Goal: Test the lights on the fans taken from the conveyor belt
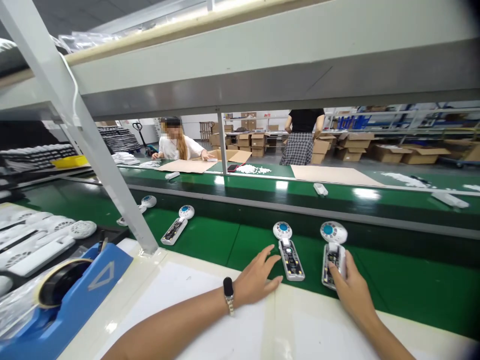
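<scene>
My right hand (352, 287) is wrapped round the lower part of a white handheld device (333, 257) with a round fan-like head and an exposed circuit board, at the near edge of the green belt (232, 240). The thumb lies over the board. My left hand (258, 277), with a watch on its wrist, has its fingers apart beside a second such device (290, 257). Nothing is held in it. Whether its fingertips touch that device, I cannot tell. Another open device (175, 230) lies on the belt further left.
A blue tape dispenser (101, 280) stands at the left beside rows of white parts (33, 255). A slanted metal post (101, 160) rises at the left, and a shelf beam (262, 65) crosses overhead. A person (180, 145) sits across the belts; another stands behind.
</scene>
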### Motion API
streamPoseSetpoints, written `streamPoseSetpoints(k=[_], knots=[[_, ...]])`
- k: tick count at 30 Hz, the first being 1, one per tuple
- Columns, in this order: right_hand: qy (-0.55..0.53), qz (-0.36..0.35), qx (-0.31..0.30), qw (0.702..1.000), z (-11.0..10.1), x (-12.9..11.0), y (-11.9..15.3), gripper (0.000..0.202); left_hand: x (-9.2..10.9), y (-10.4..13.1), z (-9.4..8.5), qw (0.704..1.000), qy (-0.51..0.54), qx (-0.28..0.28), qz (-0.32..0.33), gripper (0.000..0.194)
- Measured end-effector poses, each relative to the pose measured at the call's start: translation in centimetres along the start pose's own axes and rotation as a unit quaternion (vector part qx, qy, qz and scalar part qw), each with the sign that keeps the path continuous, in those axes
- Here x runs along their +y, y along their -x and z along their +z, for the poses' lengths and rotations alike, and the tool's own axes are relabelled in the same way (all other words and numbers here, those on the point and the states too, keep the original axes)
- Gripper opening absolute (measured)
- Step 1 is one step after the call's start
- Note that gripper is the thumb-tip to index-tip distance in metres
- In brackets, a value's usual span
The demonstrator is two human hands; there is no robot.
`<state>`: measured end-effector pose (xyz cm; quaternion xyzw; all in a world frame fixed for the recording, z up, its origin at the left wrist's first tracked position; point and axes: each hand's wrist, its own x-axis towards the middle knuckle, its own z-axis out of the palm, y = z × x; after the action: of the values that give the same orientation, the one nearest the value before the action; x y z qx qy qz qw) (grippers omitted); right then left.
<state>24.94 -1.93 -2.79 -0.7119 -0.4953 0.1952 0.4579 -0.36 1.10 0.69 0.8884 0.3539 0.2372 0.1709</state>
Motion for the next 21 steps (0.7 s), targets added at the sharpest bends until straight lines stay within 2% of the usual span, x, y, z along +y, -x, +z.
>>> streamPoseSetpoints(k=[3, 6, 10, 14, 18, 21], knots=[[0.085, -0.043, -0.011, 0.995, 0.2, 1.0, -0.9, 0.054, -0.1, -0.1, 0.0, 0.999, -0.014, -0.022, 0.027, 0.046], [0.107, -0.091, 0.013, 0.99, 1.0, 1.0, -0.4, 0.051, -0.2, -0.1, 0.0, 0.998, -0.017, -0.03, 0.049, 0.043], [0.074, -0.154, 0.019, 0.985, 2.1, -0.5, 1.5, 0.047, -0.1, -0.2, 0.1, 0.998, -0.022, -0.005, 0.057, 0.04], [0.03, -0.226, -0.03, 0.973, 3.0, -2.8, 4.1, 0.039, -0.3, -0.3, 0.5, 0.999, -0.023, 0.03, 0.021, 0.037], [-0.034, -0.214, -0.084, 0.973, 3.6, -4.2, 6.3, 0.035, -0.8, -0.5, 1.0, 0.997, 0.03, 0.054, -0.05, 0.024], [-0.109, -0.149, -0.145, 0.972, 3.7, -4.2, 7.4, 0.039, -1.0, -0.3, 1.0, 0.99, 0.09, 0.083, -0.065, 0.023]])
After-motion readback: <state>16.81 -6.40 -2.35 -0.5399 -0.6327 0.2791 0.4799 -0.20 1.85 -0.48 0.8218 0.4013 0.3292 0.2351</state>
